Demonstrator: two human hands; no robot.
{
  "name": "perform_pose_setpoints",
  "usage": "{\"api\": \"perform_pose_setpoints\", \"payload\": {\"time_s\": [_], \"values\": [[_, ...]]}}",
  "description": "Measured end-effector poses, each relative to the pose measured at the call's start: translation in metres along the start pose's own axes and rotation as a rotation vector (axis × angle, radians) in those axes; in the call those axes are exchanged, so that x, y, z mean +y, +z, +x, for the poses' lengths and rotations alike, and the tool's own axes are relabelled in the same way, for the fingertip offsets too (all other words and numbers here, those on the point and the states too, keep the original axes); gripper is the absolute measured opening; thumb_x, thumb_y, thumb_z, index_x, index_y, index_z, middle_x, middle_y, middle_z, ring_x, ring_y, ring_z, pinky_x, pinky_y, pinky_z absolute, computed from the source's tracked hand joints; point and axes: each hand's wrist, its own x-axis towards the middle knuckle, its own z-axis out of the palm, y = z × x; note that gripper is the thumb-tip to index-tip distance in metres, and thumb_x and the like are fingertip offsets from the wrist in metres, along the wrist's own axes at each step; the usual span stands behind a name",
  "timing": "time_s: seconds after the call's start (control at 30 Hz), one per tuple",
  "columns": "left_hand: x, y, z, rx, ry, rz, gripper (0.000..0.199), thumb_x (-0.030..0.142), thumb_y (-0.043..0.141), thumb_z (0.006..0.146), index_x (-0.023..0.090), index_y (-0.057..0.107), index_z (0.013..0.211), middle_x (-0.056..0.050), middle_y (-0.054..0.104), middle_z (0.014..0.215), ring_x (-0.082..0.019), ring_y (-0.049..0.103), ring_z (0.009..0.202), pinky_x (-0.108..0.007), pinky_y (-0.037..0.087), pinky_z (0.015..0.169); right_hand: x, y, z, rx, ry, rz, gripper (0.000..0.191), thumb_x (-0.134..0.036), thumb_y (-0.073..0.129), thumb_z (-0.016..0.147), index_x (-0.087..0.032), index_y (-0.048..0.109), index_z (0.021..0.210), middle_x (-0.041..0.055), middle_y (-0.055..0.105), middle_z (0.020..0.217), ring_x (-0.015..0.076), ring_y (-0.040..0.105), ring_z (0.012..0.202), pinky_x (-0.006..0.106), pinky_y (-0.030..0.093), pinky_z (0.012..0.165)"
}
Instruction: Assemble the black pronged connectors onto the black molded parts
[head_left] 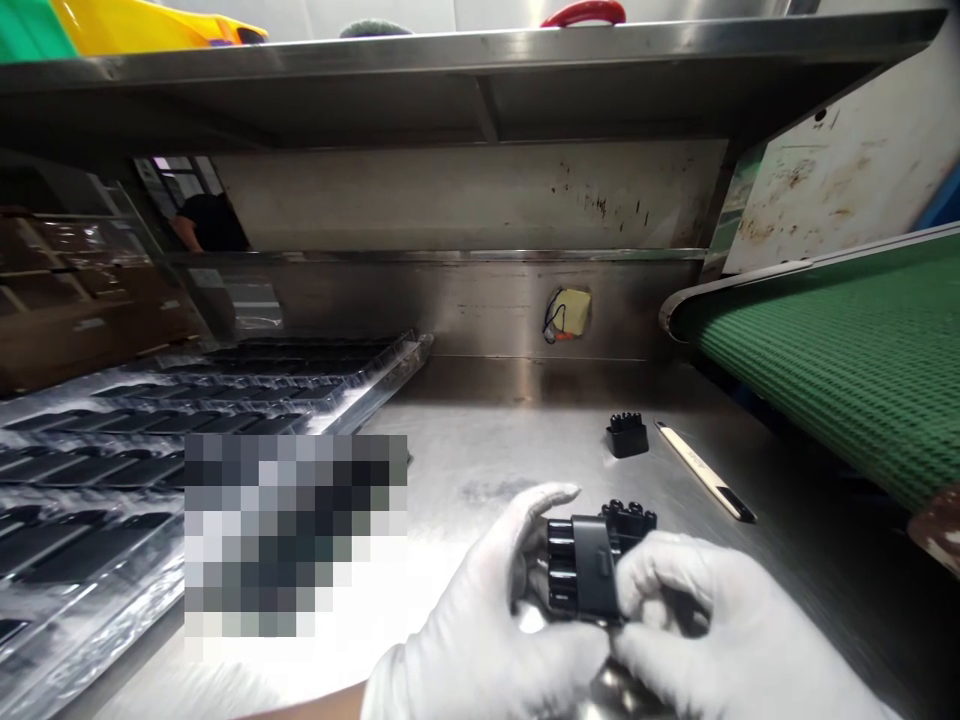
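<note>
A black plastic part [596,568] with a flat band round several glossy tubes is held low over the steel table. My left hand [499,610], in a white glove, curls round its left side, thumb below and a finger raised behind. My right hand [712,620], also gloved, pinches the part's right edge with closed fingertips. Just behind them shows another black knobbed piece [634,516], its lower portion hidden by my right hand. Farther back stands a small black holder [627,438] with knobbed tops. A slim cream-coloured tool with dark ends [703,470] lies to its right.
Clear plastic trays [375,385] of black flat pieces fill the left side. A green conveyor belt [840,340] borders the right. Overhead runs a metal shelf [480,55]. A pixelated patch hides part of the table. A person [214,222] is at the far left back.
</note>
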Motion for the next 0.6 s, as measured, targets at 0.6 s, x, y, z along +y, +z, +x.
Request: {"api": "perform_pose_setpoints", "payload": {"time_s": [0.6], "values": [[0.012, 0.0, -0.003, -0.104, 0.091, -0.178, 0.053, 0.005, 0.079, 0.075, 0.024, 0.057, 0.119, 0.001, 0.067, 0.107, -0.014, 0.066, 0.097, -0.022, 0.053, 0.083, 0.0, -0.001, -0.003, -0.026, -0.136, -0.091, 0.016, -0.015, 0.065, 0.069, -0.02, 0.053, 0.058, -0.0028, 0.056, 0.061, 0.0126, 0.052, 0.059, 0.022, 0.041, 0.055]]}}
